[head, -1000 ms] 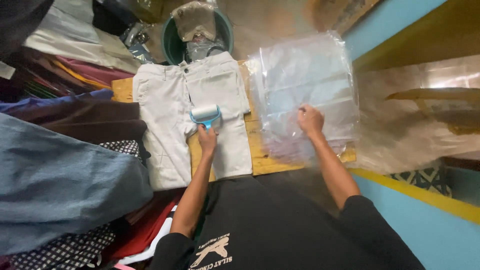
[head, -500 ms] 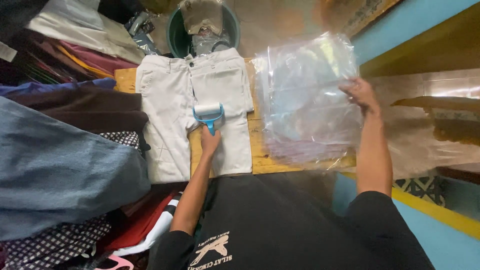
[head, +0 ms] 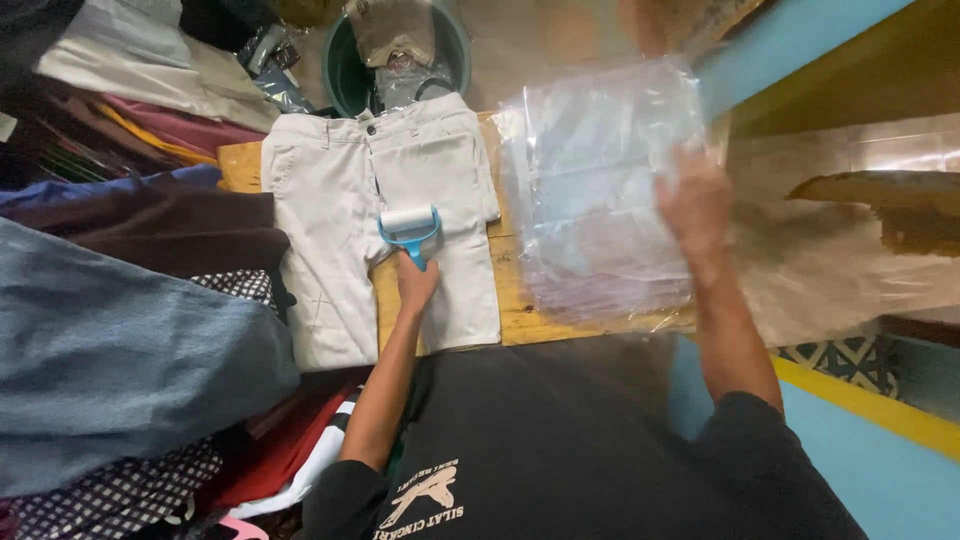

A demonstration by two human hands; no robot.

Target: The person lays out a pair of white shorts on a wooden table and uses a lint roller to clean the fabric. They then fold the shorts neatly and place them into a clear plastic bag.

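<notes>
While left hand [head: 415, 283] grips lint roller [head: 409, 228], right hand [head: 695, 205] hovers blurred.

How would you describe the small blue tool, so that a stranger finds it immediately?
Look at the pale trousers spread flat on the wooden board. On their right leg lies a lint roller, held by the left hand. Only it has a bright blue frame with a white roll.

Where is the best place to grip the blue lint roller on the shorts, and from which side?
Grip the lint roller by its blue handle, coming from the near side: the handle points toward the person, the white roll lies across the far end. The left hand holds it so.
</notes>
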